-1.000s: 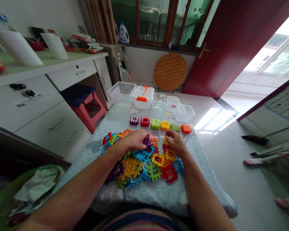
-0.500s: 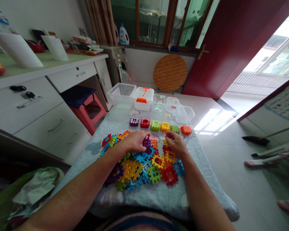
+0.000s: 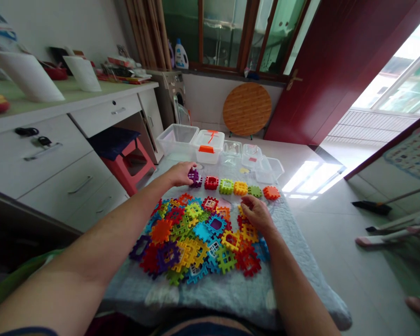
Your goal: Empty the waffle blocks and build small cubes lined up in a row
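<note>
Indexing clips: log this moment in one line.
left hand: holding purple piece at left end of row | right hand: at right edge of pile | clear boxes: beyond row

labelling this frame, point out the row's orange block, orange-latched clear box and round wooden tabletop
Orange block point(image 3: 271, 192), head view: middle of its visible face
Orange-latched clear box point(image 3: 206, 149), head view: front latch
Round wooden tabletop point(image 3: 247, 109), head view: its middle
</note>
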Motion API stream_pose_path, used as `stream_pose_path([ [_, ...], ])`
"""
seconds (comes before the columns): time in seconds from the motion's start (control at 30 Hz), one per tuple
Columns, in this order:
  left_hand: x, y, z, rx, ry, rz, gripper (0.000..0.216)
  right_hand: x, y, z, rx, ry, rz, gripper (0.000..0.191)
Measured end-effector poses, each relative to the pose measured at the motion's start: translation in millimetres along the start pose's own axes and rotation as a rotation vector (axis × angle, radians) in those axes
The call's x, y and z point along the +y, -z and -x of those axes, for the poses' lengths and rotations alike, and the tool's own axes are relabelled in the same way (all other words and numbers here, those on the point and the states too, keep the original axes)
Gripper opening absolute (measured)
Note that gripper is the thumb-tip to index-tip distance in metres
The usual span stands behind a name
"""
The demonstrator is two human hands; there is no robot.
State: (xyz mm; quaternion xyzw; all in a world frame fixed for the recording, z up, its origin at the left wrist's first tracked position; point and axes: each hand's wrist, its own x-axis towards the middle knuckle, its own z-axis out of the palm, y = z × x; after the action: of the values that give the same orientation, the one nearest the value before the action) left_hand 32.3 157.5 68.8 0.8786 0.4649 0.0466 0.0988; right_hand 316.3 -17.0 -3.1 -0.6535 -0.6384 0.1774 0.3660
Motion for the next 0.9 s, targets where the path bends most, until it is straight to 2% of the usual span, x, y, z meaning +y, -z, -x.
stream_pose_path([
  [0.2,0.2,-9.9,-22.1,-0.049,-0.086,-0.033,0.066,-0.8,1.0,0.4,-0.009,-0.001,-0.009,0.023],
  [0.53,-5.0,-23.8,-32.8,-0.14,-0.076,-0.03,0.082,0.9,1.1,0.3,-0.007,-0.006,-0.012,0.024],
  [0.73,-7.0,-28.0,-34.6,-0.257,-0.03,0.055,0.051,-0.6,1.8,0.2,0.0,-0.009,-0.005,0.023],
  [0.9,-8.2,-28.8,-34.4,-0.257,-0.027,0.099,0.048,-0.6,2.4,0.4,0.003,-0.003,0.01,0.023],
])
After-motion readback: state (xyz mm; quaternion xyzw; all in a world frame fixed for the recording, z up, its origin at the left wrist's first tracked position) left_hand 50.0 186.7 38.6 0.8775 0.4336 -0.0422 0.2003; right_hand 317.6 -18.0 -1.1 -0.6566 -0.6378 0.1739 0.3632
